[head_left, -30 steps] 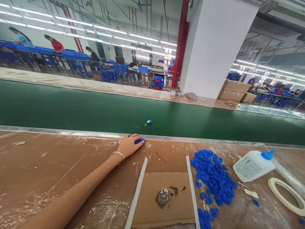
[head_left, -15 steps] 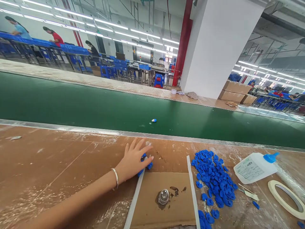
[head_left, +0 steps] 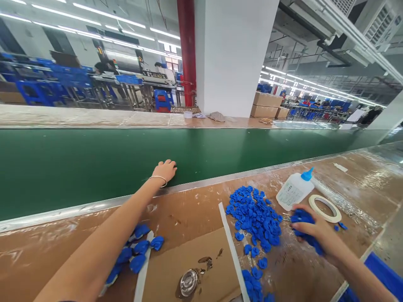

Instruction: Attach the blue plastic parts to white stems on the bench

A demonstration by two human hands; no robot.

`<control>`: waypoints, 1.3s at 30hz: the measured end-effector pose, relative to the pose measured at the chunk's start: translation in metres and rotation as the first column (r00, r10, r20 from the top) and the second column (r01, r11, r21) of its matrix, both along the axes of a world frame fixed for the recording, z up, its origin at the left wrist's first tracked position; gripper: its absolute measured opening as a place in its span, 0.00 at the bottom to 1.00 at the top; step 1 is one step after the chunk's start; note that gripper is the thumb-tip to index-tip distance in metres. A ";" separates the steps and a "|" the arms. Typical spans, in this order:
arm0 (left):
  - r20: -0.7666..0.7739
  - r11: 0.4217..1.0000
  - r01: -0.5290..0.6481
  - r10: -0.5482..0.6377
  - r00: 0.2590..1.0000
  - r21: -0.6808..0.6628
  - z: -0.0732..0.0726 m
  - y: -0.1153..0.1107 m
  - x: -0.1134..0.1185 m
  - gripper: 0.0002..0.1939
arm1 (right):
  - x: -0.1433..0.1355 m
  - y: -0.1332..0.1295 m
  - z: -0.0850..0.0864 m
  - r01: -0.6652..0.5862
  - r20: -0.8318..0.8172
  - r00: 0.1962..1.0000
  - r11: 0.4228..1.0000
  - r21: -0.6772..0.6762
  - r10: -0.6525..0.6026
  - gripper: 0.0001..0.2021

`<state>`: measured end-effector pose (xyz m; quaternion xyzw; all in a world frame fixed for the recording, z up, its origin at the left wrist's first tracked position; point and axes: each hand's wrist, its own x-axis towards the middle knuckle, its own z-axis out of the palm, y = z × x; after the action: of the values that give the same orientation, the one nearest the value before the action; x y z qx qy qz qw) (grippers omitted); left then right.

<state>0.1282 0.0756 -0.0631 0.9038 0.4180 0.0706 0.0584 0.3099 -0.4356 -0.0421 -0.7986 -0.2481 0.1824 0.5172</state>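
Note:
My left hand [head_left: 165, 170], with a bracelet at the wrist, reaches over the near edge of the green conveyor belt [head_left: 94, 167]. Its fingers curl down against the belt; whatever lies under them is hidden. At right, my right hand [head_left: 317, 230] is closed around blue petal-like pieces [head_left: 302, 217], slightly blurred. Beside it spreads a heap of similar blue pieces [head_left: 255, 214]. Several more blue rosettes [head_left: 138, 247] lie under my left forearm. Between two white strips, a cardboard sheet [head_left: 170, 268] carries a small clear round dish [head_left: 189, 282] and dark wet spots.
A white bottle with a blue nozzle [head_left: 294, 191] leans near a roll of tape [head_left: 325, 208]. A clear plastic tube [head_left: 338, 199] lies behind the tape. A blue bin [head_left: 384, 272] stands at the lower right. Beyond the belt rises a white pillar [head_left: 233, 58].
My left hand has moved from the blue rosettes onto the belt, over where a small blue-and-white piece was visible. My right hand has come into view. The view has swung right.

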 end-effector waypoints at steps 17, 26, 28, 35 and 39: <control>0.590 0.850 0.208 0.141 0.795 -0.484 -0.007 -0.116 -0.163 0.30 | -0.035 0.082 -0.055 -0.193 0.616 0.496 0.769 -0.609 0.612 0.31; 0.735 0.705 0.264 0.525 0.429 -0.658 0.009 -0.189 -0.182 0.23 | -0.056 0.110 -0.049 -0.330 0.743 0.311 0.801 -0.500 0.592 0.13; 0.695 0.571 0.399 0.630 0.348 -0.717 0.014 -0.206 -0.181 0.22 | -0.059 0.117 -0.054 -0.335 0.735 0.315 0.795 -0.505 0.600 0.13; 0.445 0.047 0.804 0.851 0.278 -0.593 0.017 -0.257 -0.171 0.16 | -0.060 0.127 -0.064 -0.348 0.741 0.341 0.810 -0.473 0.579 0.19; 0.417 0.008 0.801 0.857 0.304 -0.599 0.014 -0.266 -0.167 0.17 | -0.056 0.127 -0.059 -0.370 0.707 0.409 0.813 -0.449 0.577 0.19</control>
<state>-0.0389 -0.1906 -0.0493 0.2605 0.2130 0.2684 0.9026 0.2536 -0.3086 -0.1014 -0.7360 -0.6528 -0.0435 0.1742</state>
